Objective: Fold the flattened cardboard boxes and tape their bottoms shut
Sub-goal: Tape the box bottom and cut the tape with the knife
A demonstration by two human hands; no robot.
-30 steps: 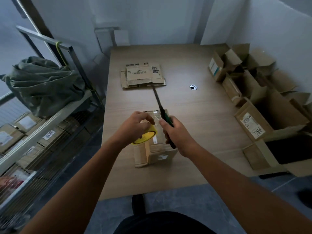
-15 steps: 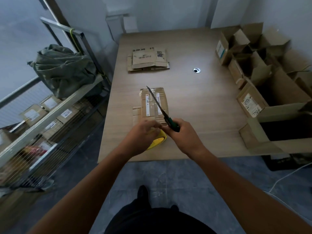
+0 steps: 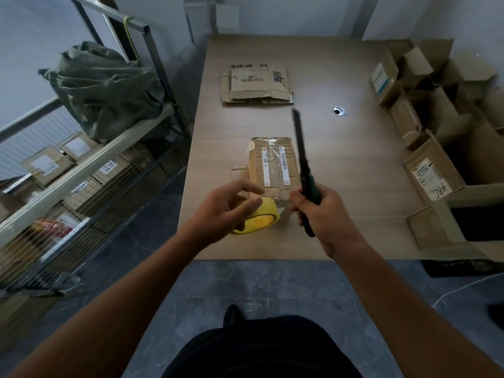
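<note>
I counted one box (image 3: 268, 165) in front of the hands, one yellow tape roll (image 3: 266, 216), one cutter (image 3: 304, 165) and one stack of flattened cardboard (image 3: 256, 85) in the upper middle of the frame. How many sheets the stack held I could not tell. Along the right edge stood a cluster of open boxes (image 3: 403, 85), too overlapped for me to count.

The box at centre carried two narrow white label strips, one with a barcode, under clear tape. The top sheet of the stack showed a QR code and printed lines too blurred to read. A white label (image 3: 432, 177) on a box at the right bore handwritten characters I could not make out with confidence.

My view showed the left hand (image 3: 223, 211) with fingers loosely spread over the tape roll, which lay on the table (image 3: 354, 148) just below the box, at the hand's fingertips. The right hand (image 3: 324, 216) gripped the cutter's green handle, blade pointing up the frame across the box's right edge. The box lay just above both hands.

At the left stood a metal rack (image 3: 81, 181) with a green sack (image 3: 106, 88) on top.
</note>
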